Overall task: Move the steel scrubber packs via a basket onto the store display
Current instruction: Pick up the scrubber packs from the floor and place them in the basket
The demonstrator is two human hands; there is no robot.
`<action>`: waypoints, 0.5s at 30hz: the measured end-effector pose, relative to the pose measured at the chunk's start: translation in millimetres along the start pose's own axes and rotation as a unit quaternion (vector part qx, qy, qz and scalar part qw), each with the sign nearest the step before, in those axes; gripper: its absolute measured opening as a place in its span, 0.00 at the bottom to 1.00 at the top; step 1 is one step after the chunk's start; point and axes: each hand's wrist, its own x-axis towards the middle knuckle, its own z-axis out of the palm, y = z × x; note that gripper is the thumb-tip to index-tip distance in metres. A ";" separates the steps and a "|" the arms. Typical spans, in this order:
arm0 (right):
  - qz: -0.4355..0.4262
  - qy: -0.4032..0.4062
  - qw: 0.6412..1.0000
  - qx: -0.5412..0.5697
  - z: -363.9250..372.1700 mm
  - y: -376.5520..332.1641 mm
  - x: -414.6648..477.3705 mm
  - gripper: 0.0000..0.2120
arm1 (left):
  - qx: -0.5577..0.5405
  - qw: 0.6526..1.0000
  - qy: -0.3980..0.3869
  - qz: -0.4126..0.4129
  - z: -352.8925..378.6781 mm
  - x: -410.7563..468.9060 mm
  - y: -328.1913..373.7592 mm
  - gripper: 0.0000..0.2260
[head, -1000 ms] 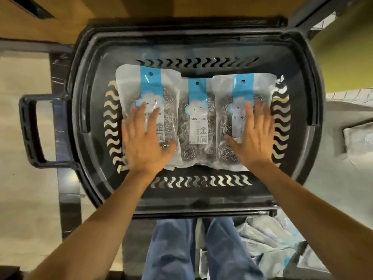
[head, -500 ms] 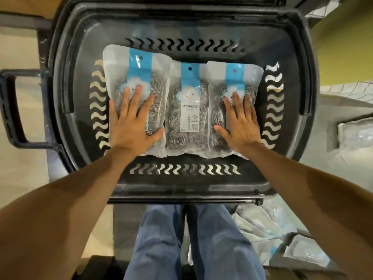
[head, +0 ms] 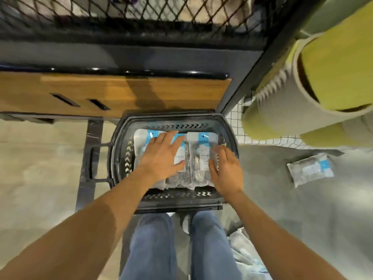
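Head view: dark basket (head: 114, 158) at the feet, below a wooden shelf (head: 121, 91).
Scrubber packs (head: 201, 158) lie side by side inside the basket. Left hand (head: 161, 156) lies flat on them, fingers spread; right hand (head: 226, 170) rests loose on the right pack, gripping nothing. Mesh panel (head: 141, 13) above; loose pack (head: 310, 170) on grey floor (head: 282, 199).

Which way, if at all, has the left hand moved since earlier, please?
Yes: within the basket, the left hand slid right and forward, onto the middle pack.
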 end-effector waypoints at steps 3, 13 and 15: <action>0.008 0.058 0.998 -0.028 -61.1 -13.7 -15.3 0.15 | 0.017 0.997 0.054 0.052 -51.1 -10.3 19.5 0.31; 0.201 0.203 0.950 -0.129 -170.5 -42.9 -160.6 0.20 | 0.102 0.940 0.096 0.310 -138.4 -65.0 135.1 0.32; 0.252 0.219 0.934 -0.130 -172.9 -44.7 -197.5 0.21 | 0.112 0.928 0.089 0.343 -137.7 -83.2 160.4 0.31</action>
